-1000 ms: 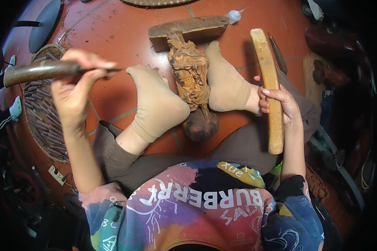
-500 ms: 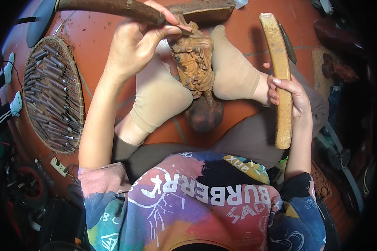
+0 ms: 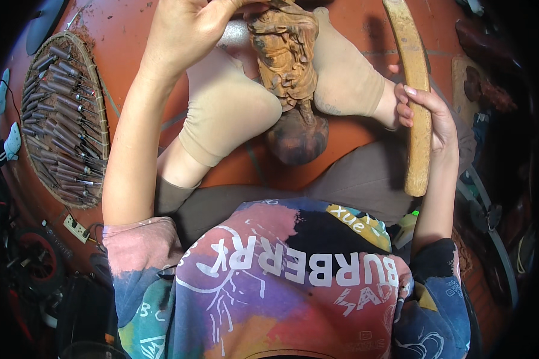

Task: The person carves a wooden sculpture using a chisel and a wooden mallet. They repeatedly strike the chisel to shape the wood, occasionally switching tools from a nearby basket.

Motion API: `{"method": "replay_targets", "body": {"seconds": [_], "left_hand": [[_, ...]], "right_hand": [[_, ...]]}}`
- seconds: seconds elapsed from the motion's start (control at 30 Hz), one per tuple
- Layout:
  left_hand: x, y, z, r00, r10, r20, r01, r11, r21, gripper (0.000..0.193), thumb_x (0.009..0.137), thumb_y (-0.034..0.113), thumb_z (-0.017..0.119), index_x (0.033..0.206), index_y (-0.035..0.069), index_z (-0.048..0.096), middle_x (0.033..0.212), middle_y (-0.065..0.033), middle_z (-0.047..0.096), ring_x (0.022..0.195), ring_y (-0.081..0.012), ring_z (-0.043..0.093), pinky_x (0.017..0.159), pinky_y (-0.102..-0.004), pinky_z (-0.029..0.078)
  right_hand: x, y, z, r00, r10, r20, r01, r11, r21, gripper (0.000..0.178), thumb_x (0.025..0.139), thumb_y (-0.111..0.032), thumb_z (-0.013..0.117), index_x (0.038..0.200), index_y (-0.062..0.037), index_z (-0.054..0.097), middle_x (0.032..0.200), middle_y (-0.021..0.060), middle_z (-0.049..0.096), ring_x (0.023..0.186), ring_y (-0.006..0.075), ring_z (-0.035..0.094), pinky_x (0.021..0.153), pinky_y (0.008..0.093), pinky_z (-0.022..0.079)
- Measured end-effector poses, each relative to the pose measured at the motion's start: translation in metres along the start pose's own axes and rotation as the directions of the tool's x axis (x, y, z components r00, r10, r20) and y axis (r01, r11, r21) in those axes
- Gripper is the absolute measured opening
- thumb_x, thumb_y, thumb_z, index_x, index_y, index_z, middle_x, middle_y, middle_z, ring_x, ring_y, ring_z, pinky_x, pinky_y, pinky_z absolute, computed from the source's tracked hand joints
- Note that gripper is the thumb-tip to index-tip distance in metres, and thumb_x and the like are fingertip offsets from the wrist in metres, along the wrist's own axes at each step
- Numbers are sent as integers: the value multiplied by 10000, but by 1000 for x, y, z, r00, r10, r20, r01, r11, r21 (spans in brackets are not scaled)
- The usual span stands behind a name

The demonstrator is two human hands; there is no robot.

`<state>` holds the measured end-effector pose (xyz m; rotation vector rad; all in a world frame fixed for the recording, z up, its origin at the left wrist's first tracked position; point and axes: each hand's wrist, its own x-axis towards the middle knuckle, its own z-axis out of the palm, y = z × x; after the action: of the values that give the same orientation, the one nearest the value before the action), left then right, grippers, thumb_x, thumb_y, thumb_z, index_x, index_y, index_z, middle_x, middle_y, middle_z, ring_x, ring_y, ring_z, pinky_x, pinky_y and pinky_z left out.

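My left hand (image 3: pixel 185 33) is at the top edge, closed with its fingertips partly cut off by the frame. The wood-handled chisel it gripped half a second ago lies almost wholly out of view now. Just to the right of it is a carved wooden figure (image 3: pixel 286 57), brown with deep folds, its smooth dark rounded end (image 3: pixel 297 140) toward me. My two socked feet, left (image 3: pixel 227 113) and right (image 3: pixel 347 78), flank the figure. On the right, my right hand (image 3: pixel 434 116) wraps round the middle of a curved yellow-brown wooden bar (image 3: pixel 418 60), held upright in the picture, apart from the carving.
A woven oval tray (image 3: pixel 103 119) full of wood-handled carving tools (image 3: pixel 66 128) lies on the red tiled floor at the left. Below it is a power strip (image 3: pixel 75 228). A wooden board (image 3: pixel 461 78) and dark reddish wood pieces (image 3: pixel 488 42) lie at the far right.
The whole view has shifted, so most things sit higher in the picture. My left hand has gone up to the top edge, taking the chisel out of sight. The right hand keeps its grip.
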<state>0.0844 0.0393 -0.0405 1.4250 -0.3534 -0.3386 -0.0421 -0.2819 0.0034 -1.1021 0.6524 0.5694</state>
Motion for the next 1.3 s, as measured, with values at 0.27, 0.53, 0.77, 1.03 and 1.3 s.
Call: {"method": "replay_targets", "body": {"seconds": [0.27, 0.53, 0.77, 1.03, 1.3], "left_hand": [[-3, -8, 1, 986, 158, 46, -155, 985, -78, 218, 798, -155, 459, 958, -28, 534, 940, -113, 602, 933, -191, 625, 845, -317, 522], [-5, -21, 3, 951, 304, 60, -308, 948, 79, 271, 769, -185, 435, 940, -18, 562, 930, -94, 604, 933, -189, 631, 816, -295, 531], [-1, -15, 3, 903, 411, 126, -425, 811, 401, 207, 808, -179, 450, 916, -40, 559, 886, -94, 656, 873, -187, 673, 783, -274, 549], [2, -12, 8, 840, 519, 158, -538, 758, 369, 99, 827, -76, 563, 885, 3, 567, 793, -100, 630, 756, -234, 657, 659, -305, 515], [3, -5, 8, 833, 506, 222, -544, 682, 489, 133, 786, -59, 627, 890, 18, 593, 815, -113, 649, 766, -264, 661, 653, -326, 529]], "right_hand": [[-1, 2, 0, 1000, -7, 8, 6, 1000, 19, 494, 855, -71, 571, 1312, 5, 399, 780, 50, 480, 589, 100, 495, 485, 222, 411], [-4, 0, 8, 998, -56, -34, 52, 995, -86, 480, 826, -59, 608, 1266, 18, 435, 753, 53, 508, 556, 99, 508, 481, 222, 426], [-25, -59, 72, 851, -506, 141, 382, 412, -827, 445, 769, -8, 657, 1189, 13, 509, 806, 54, 591, 658, 91, 574, 585, 233, 486], [-70, -143, 131, 518, -435, 736, 459, -585, -669, 633, 720, 78, 568, 1332, -22, 440, 930, 80, 594, 797, 160, 595, 722, 288, 512], [-89, -142, 142, 408, -372, 834, 221, -846, -486, 671, 699, 59, 578, 1346, -59, 443, 902, 112, 604, 752, 228, 607, 677, 314, 514]]}}
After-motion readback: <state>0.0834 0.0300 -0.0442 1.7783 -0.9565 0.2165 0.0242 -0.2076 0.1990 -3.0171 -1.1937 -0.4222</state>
